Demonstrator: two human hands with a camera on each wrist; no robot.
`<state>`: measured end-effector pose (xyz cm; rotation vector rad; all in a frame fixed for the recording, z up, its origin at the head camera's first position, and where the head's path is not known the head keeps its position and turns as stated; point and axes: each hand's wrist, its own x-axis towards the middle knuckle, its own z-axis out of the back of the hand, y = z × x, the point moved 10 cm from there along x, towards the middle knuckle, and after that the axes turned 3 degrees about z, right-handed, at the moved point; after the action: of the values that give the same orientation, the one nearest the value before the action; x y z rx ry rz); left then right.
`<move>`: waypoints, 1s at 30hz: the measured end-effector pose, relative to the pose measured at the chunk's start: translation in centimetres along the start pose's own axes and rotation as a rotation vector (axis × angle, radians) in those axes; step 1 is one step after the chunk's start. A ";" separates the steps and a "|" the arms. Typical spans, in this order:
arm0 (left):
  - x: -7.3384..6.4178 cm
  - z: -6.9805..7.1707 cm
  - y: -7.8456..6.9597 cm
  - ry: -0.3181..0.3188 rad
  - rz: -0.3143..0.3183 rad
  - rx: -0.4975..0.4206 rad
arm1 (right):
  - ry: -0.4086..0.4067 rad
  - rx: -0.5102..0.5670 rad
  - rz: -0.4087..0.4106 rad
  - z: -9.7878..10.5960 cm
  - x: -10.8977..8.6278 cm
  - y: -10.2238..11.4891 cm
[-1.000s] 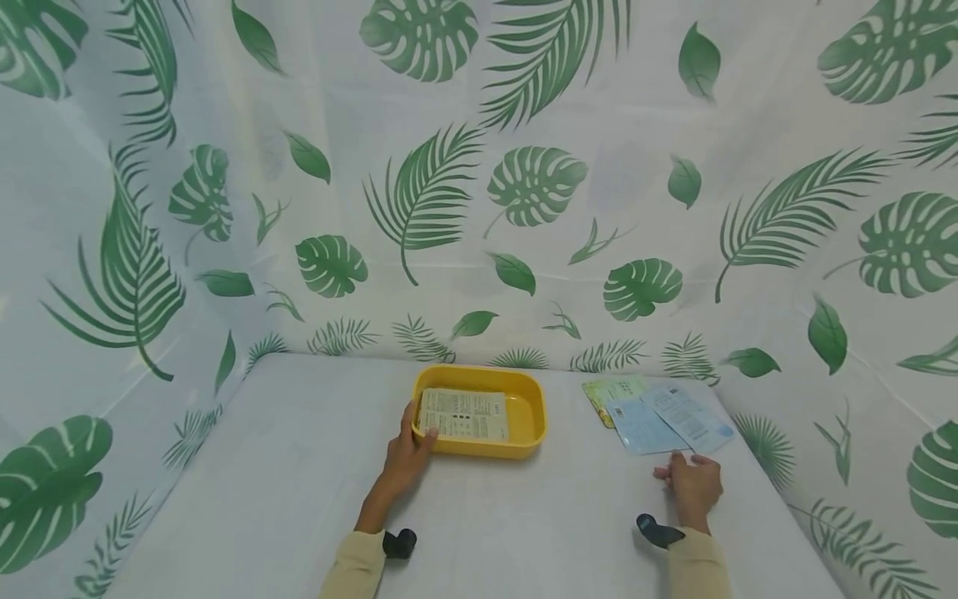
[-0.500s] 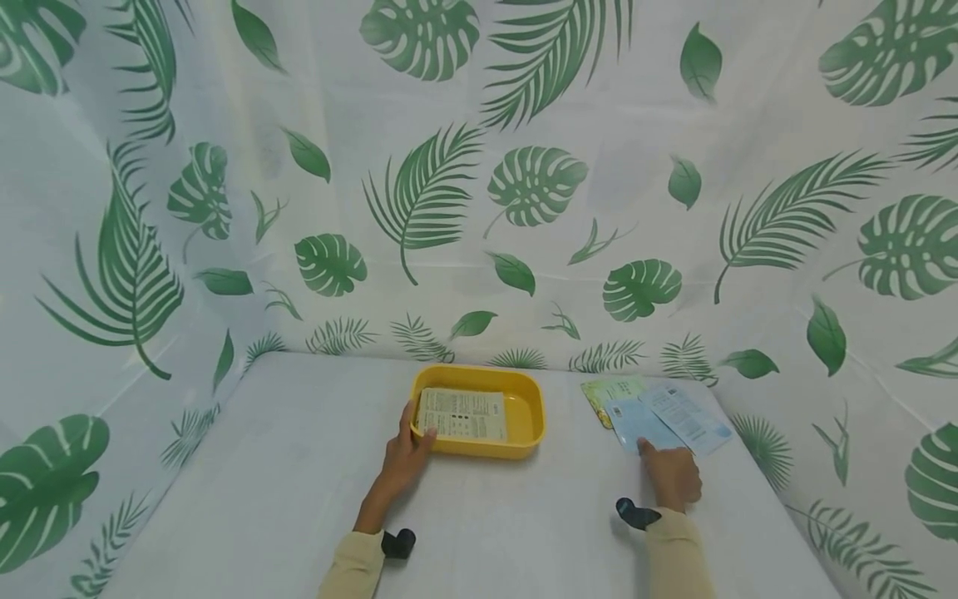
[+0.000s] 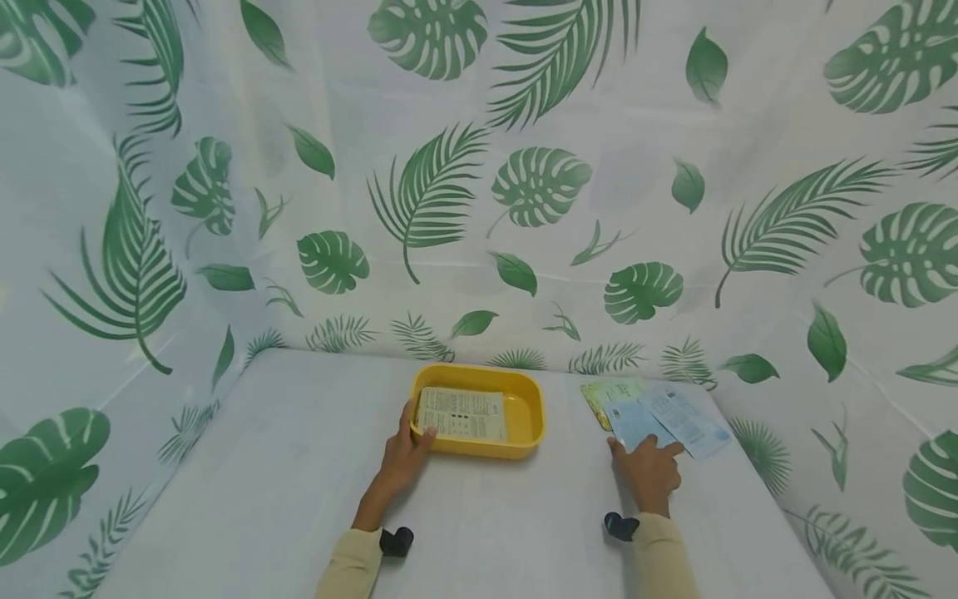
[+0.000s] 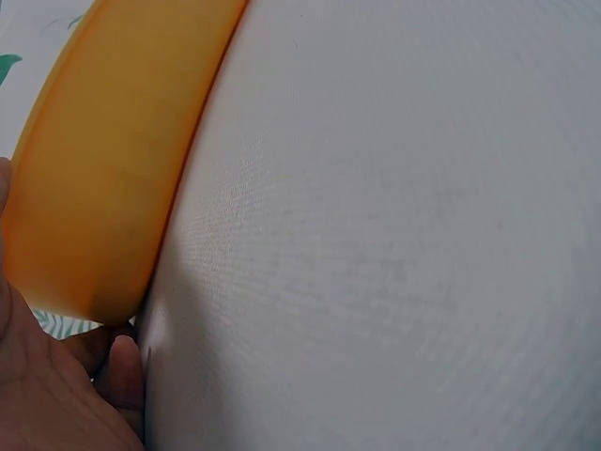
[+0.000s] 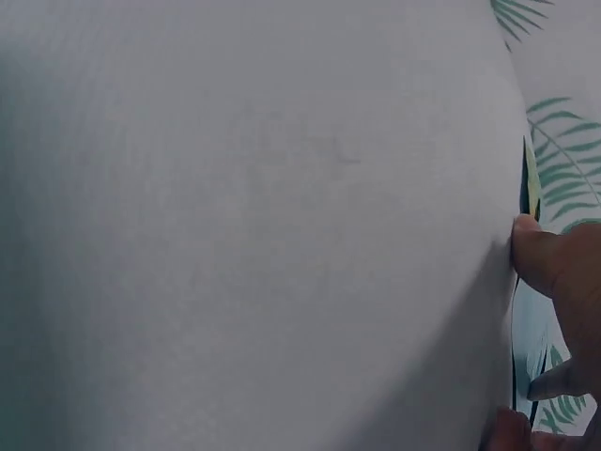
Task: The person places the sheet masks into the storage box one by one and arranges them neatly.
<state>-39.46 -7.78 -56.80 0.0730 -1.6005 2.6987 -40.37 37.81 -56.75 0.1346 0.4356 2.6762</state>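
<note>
I'm seeing the left hand (image 3: 404,460) clamped on the yellow tray (image 3: 486,449), right hand (image 3: 651,474) fingers apart at the near edge of the middle blue packet (image 3: 634,421).

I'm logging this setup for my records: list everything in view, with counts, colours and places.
Tray: 1, yellow, back of the table
Cream packet: at least 1, cream, inside the tray
Green packet: 1, green, right of the tray
Blue packets: 2, pale blue, table's right side
Table: 1, white, underneath
Leaf-print backdrop: count unclear, white and green, behind the table
Wrist devices: 2, black, one per wrist
Sleeves: 2, beige, both arms
Left hand: 1, bare, gripping the tray
Right hand: 1, bare, at the blue packets
</note>
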 end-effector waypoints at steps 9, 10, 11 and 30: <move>0.0 0.0 -0.2 0.001 0.015 0.010 | -0.009 -0.239 0.157 -0.6 0.7 1.3; 0.0 0.0 -0.2 -0.002 0.012 0.015 | -0.009 -0.268 0.179 -0.5 0.8 1.6; 0.1 0.0 -0.2 -0.003 0.013 0.017 | -0.004 -0.294 0.194 -0.6 0.8 1.8; 0.1 0.1 0.0 -0.046 -0.020 0.030 | 0.144 -0.427 0.352 -0.8 1.7 5.3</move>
<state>-39.56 -7.89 -56.70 0.1513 -1.5621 2.7262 -44.09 33.71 -55.75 -0.1216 -0.1413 3.0659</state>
